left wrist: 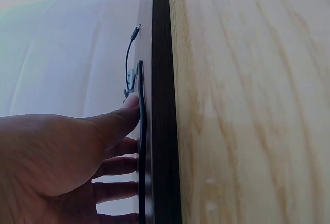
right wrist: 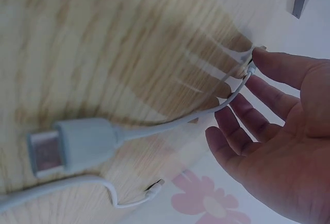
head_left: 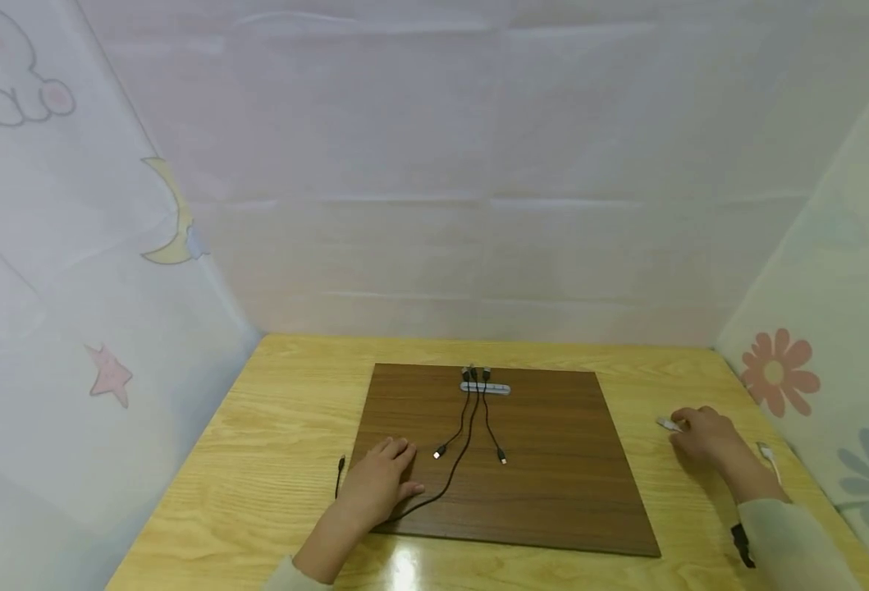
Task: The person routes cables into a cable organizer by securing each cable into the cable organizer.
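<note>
My left hand point(head_left: 377, 484) rests with extended fingers on the left part of a dark brown board point(head_left: 552, 476). In the left wrist view, a black cable point(left wrist: 143, 131) runs along the board by the thumb and fingertips. Right of the board, my right hand point(head_left: 709, 439) pinches a small end of a white charging cable point(head_left: 668, 424) between thumb and fingers. The right wrist view shows that cable leading back to a white USB plug point(right wrist: 85, 144) on the table. Near the board's far edge, several black cables hang from a pale cable clip point(head_left: 504, 389).
Another black cable end point(head_left: 341, 464) lies left of the board. A second white cable point(right wrist: 77, 182) lies beside the first. Something black point(head_left: 742, 546) shows by the right sleeve. Printed sheets point(head_left: 478, 246) enclose the wooden table point(head_left: 257, 443) at the back and sides.
</note>
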A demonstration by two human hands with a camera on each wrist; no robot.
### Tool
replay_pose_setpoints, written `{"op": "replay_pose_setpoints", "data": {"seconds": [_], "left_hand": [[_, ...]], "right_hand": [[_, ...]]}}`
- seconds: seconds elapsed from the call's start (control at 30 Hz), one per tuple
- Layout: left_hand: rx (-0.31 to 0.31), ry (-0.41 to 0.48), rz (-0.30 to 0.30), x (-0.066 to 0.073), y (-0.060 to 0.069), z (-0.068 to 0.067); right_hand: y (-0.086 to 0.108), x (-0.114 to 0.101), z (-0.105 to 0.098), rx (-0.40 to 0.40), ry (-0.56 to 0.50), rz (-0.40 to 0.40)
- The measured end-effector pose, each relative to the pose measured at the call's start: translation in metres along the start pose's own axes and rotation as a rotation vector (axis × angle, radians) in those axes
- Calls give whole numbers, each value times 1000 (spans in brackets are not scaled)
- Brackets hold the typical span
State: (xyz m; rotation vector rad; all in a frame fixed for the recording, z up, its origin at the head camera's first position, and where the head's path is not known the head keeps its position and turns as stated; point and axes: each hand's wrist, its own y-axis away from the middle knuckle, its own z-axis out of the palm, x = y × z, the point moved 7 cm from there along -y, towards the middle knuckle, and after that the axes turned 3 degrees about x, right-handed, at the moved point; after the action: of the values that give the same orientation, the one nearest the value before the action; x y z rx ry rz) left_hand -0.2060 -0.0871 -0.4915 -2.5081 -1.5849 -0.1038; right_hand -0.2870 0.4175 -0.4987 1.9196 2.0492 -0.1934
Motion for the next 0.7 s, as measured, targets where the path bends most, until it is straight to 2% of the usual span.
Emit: {"op": "replay_pose_setpoints", "data": {"seconds": [0.3, 0.57, 0.7], "left_hand": [[23, -4, 18, 2, 0, -2], [15, -16, 12, 1, -3, -1], [9, -9, 10, 2, -2, -1]], "right_hand": [[-4, 1, 2, 18, -10, -25], [-10, 1, 2, 15, -26, -34], [-9, 1, 0, 8, -51, -2]]}}
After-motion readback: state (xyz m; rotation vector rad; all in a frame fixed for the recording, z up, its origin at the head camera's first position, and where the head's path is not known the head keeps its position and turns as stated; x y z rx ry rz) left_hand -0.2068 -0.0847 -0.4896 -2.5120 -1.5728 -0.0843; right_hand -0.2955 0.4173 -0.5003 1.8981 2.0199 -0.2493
